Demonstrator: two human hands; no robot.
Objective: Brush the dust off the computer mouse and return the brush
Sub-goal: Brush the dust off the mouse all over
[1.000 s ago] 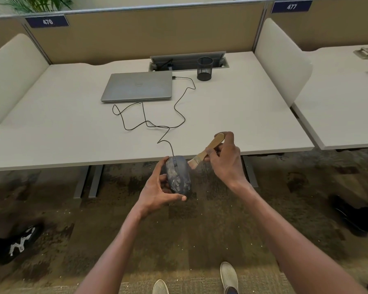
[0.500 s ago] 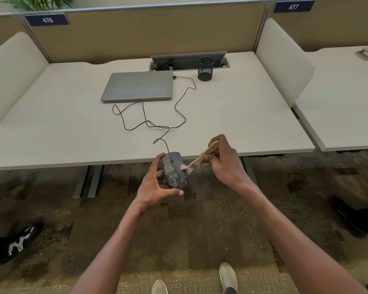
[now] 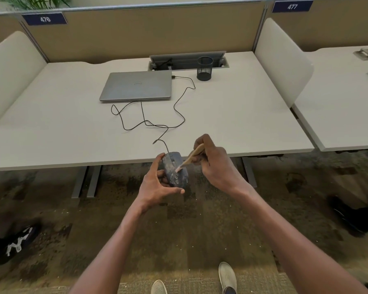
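Between left hand (image 3: 155, 187) fingers (image 3: 160, 173), mouse (image 3: 175, 171) w/ brush (image 3: 190, 158) tip touching.

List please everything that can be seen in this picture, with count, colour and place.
computer mouse: 1, dark grey, dusty, held off the desk edge
brush: 1, wooden handle, bristles on the mouse
cable: 1, black, looping over the desk
laptop: 1, silver, closed, back of the desk
pen cup: 1, black mesh, right of the laptop
desk: 1, off-white
shoes: 2, pale, on the carpet
left hand: holds the mouse
right hand: holds the brush
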